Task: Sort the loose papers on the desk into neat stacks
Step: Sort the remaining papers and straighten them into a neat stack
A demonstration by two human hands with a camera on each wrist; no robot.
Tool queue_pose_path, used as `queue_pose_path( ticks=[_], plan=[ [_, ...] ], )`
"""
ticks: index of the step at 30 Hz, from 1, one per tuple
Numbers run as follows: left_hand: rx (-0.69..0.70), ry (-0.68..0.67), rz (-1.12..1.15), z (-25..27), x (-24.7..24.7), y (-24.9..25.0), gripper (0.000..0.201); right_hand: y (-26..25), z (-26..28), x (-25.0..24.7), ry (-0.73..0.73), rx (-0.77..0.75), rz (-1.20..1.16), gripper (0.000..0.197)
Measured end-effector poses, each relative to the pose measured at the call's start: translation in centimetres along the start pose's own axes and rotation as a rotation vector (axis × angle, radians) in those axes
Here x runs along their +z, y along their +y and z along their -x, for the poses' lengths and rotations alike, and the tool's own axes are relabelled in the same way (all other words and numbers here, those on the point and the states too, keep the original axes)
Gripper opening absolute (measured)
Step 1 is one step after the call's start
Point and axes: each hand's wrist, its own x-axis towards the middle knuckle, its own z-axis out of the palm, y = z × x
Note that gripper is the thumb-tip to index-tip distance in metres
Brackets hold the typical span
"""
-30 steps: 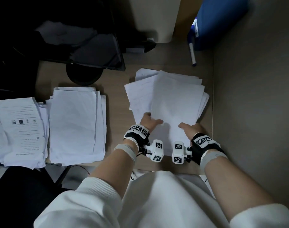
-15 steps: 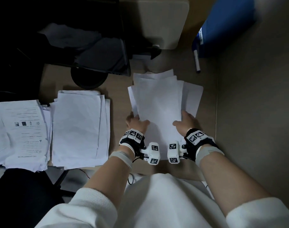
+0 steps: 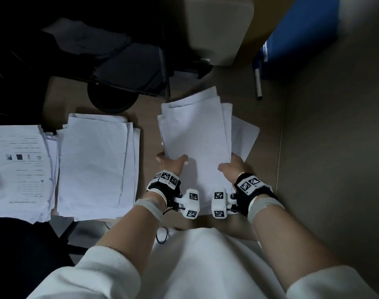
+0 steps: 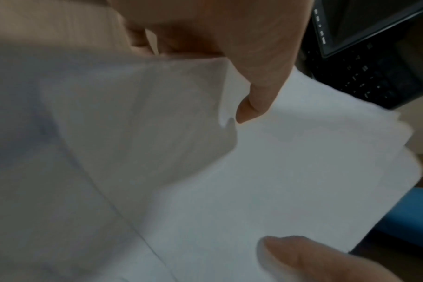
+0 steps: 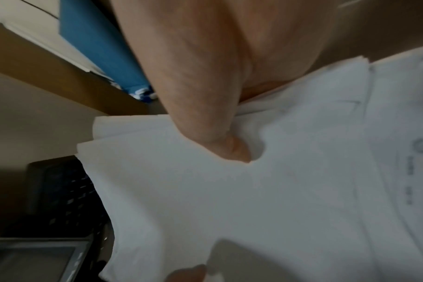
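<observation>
Both hands [image 3: 173, 164] [image 3: 232, 169] gripping, thumbs on top

I can't see my left hand's [image 3: 172, 164] or right hand's [image 3: 231, 168] fingers under the paper bundle [image 3: 197, 143]; print on the leftmost stack [image 3: 20, 167] is too small to read

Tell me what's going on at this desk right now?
A person is sorting papers. The left hand and right hand grip the near edges of a loose sheaf of white sheets, thumbs on top; its edges are still uneven. To the left lie a blank-faced stack and a printed stack on the desk. A pen lies beyond.
</observation>
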Motion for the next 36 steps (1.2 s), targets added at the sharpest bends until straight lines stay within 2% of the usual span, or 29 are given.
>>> queue_pose_path(
  ticks=[4, 5, 9, 12, 16, 20, 23, 26, 30, 35, 36],
  plan=[
    [-0.005, -0.121, -0.066, 0.6, -0.2, 0.6, 0.044, -2.9, -0.6, -2.2, 0.05, -0.088, 0.176, 0.036],
    [-0.012, -0.15, -0.051, 0.6, 0.0, 0.7, 0.041, -3.8, -0.9, -2.8, 0.077, -0.106, 0.227, 0.037],
    [-0.117, -0.253, 0.021, -0.7, 1.5, -0.4, 0.061, -6.6, -2.8, -3.7, 0.157, -0.224, 0.382, 0.052],
    [-0.172, -0.248, 0.084, -0.7, 1.6, -0.7, 0.051, -7.6, -4.5, -3.1, 0.263, -0.262, 0.455, 0.057],
    [-0.191, -0.219, 0.155, -0.7, 1.4, -0.7, 0.035, -7.4, -6.2, -3.2, 0.257, -0.124, 0.441, 0.079],
    [-0.215, -0.198, 0.197, -0.5, 1.0, 0.3, 0.033, -7.7, -8.0, -3.8, 0.175, -0.052, 0.486, 0.103],
    [-0.207, -0.174, 0.188, -0.6, 1.0, 0.9, 0.03, -8.2, -8.4, -4.0, 0.171, -0.048, 0.556, 0.103],
    [-0.196, -0.156, 0.182, -0.5, 1.3, 1.4, 0.038, -7.8, -8.1, -4.1, 0.134, 0.009, 0.586, 0.093],
    [-0.165, -0.141, 0.17, -1.6, 2.0, 0.7, 0.058, -5.8, -6.9, -2.7, 0.122, 0.033, 0.609, 0.083],
    [-0.107, -0.063, 0.133, -6.3, 2.9, -3.4, 0.101, -2.3, -4.7, -0.4, 0.076, 0.063, 0.317, 0.064],
    [-0.094, -0.065, 0.123, -5.4, 2.3, -3.0, 0.105, -1.4, -4.3, -0.1, 0.062, 0.063, 0.308, 0.06]
  ],
)
